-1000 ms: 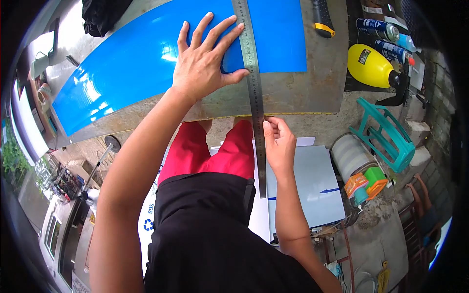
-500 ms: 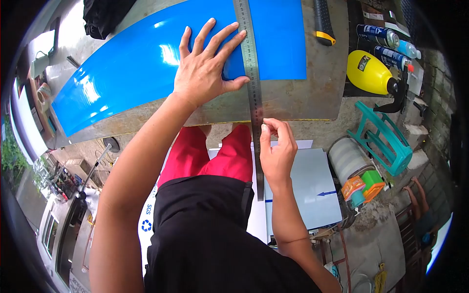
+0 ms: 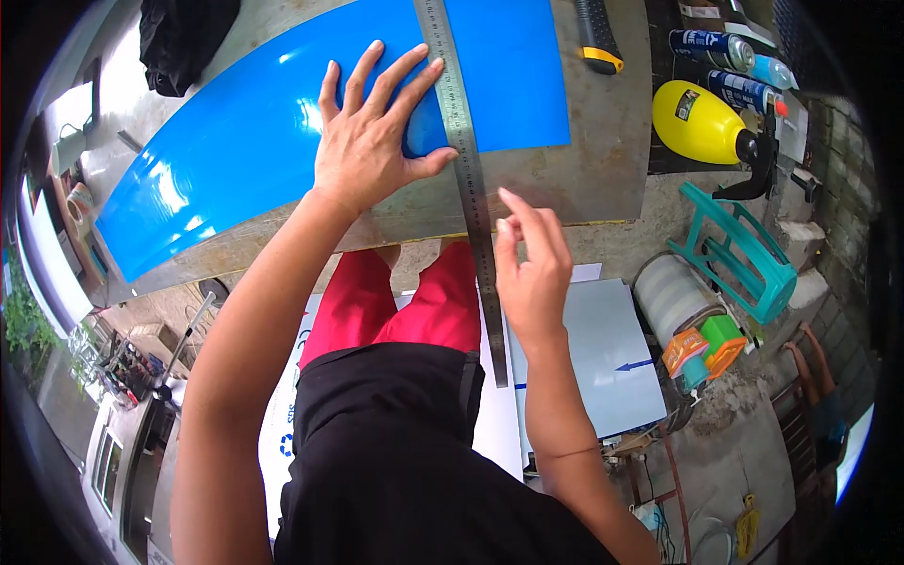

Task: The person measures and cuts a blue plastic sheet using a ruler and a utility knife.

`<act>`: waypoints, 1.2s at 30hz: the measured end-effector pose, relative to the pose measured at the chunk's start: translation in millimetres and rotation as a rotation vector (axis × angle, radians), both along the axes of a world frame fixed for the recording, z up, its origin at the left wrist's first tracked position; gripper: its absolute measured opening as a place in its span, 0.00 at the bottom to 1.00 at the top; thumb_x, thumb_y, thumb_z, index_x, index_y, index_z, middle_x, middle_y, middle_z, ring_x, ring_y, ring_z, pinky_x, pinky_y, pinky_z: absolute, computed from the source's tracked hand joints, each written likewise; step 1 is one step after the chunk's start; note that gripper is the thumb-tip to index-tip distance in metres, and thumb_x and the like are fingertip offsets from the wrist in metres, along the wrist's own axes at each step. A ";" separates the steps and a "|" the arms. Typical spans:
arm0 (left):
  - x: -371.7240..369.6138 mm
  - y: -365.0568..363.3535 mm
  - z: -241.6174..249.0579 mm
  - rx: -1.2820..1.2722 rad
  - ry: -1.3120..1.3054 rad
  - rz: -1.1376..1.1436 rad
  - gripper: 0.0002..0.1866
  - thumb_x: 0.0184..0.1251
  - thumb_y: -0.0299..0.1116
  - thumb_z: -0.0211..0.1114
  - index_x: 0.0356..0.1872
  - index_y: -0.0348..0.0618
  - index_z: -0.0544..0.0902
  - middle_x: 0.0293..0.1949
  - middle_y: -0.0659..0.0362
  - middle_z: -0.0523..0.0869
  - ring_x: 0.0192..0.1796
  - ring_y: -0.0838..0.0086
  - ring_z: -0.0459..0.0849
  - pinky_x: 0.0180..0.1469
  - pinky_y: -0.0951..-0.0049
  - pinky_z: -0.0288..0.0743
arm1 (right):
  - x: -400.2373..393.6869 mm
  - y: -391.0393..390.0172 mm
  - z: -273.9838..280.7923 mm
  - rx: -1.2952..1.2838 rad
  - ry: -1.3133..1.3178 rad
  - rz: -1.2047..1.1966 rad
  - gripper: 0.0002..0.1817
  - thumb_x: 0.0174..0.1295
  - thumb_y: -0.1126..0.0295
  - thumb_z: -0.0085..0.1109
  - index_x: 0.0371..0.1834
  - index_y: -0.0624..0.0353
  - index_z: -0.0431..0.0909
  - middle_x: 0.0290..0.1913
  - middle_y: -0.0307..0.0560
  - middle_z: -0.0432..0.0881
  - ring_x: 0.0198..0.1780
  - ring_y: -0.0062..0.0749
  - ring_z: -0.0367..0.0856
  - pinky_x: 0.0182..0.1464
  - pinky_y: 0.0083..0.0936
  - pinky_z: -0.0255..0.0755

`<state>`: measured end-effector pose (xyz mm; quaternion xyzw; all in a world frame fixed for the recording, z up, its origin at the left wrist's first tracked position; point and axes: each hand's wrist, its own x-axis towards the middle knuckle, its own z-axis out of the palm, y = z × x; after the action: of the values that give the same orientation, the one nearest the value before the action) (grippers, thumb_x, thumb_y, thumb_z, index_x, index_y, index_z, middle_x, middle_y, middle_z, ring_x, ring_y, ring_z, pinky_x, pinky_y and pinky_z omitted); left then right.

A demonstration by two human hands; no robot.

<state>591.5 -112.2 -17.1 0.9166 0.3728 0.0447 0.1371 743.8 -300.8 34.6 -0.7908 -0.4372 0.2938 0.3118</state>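
Note:
My left hand lies with fingers spread on a glossy blue sheet on the metal table. Its thumb and the nearest fingertips reach the edge of a long steel ruler. The ruler crosses the sheet and sticks out past the table's near edge, above my legs. Just right of this overhanging part is my right hand, apart from the ruler. Its index finger points up, separated from the thumb, and the other fingers are bent. I see nothing held in it. A black-and-yellow handled tool lies beyond the sheet's right side.
Spray cans and a yellow spray bottle are at the right. Below them are a teal stool and a roll. A pale panel lies below the table edge; black cloth sits upper left.
My right thumb and index finger have parted, and the index finger has straightened upward. My left hand stays on the sheet by the ruler. The whole view has shifted slightly.

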 end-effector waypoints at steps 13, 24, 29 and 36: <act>2.5 -0.6 2.4 0.015 0.057 0.004 0.52 0.55 0.75 0.70 0.81 0.66 0.71 0.82 0.65 0.67 0.86 0.58 0.54 0.86 0.42 0.35 | 2.0 19.3 -12.5 -0.113 -0.112 0.198 0.33 0.66 0.77 0.66 0.77 0.54 0.74 0.42 0.52 0.79 0.45 0.51 0.83 0.50 0.47 0.78; -1.5 5.4 11.0 -0.101 -0.048 0.003 0.54 0.48 0.62 0.78 0.81 0.61 0.71 0.83 0.63 0.65 0.87 0.55 0.52 0.85 0.37 0.34 | -16.8 82.1 26.2 0.124 0.049 0.160 0.21 0.65 0.80 0.65 0.62 0.61 0.81 0.39 0.53 0.79 0.41 0.52 0.81 0.46 0.45 0.76; -4.1 0.7 -2.1 0.041 0.042 -0.025 0.45 0.65 0.61 0.65 0.83 0.61 0.67 0.86 0.63 0.60 0.89 0.54 0.46 0.84 0.32 0.30 | -55.2 153.9 34.6 0.205 0.065 0.278 0.13 0.65 0.79 0.65 0.52 0.62 0.84 0.42 0.54 0.83 0.45 0.52 0.83 0.48 0.44 0.77; -11.7 4.4 -4.6 -0.118 -0.181 -0.031 0.55 0.60 0.70 0.67 0.85 0.55 0.61 0.87 0.61 0.57 0.89 0.55 0.48 0.84 0.31 0.35 | -213.0 274.4 12.8 0.397 0.185 0.752 0.07 0.68 0.73 0.65 0.47 0.62 0.84 0.45 0.56 0.85 0.50 0.55 0.84 0.53 0.46 0.79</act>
<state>579.8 -107.8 -21.6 0.9049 0.3466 0.1034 0.2246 530.8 -26.4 47.4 -0.4714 -0.7131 0.3669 0.3669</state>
